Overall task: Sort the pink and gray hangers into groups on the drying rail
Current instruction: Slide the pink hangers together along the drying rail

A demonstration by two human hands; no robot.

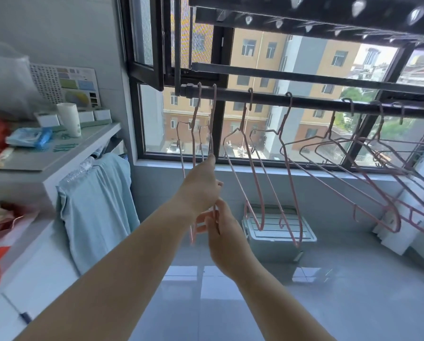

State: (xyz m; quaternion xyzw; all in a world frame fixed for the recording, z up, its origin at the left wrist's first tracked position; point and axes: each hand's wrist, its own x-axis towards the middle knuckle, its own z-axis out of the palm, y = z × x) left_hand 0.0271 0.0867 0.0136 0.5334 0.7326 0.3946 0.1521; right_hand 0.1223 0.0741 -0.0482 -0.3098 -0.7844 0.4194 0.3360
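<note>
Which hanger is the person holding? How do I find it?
Look at the black drying rail across the window. Follow it to its left end, where two hooks sit close together. It is the pink hanger on the second hook; only this one has the right hand pinching its bottom, with the left hand just above.

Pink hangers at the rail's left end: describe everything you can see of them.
Two pink hangers, thin and wire-like, hook side by side over the dark drying rail near its left end and hang close together, turned nearly edge-on. The left hand touches them midway; the right hand pinches their lower end.
</note>
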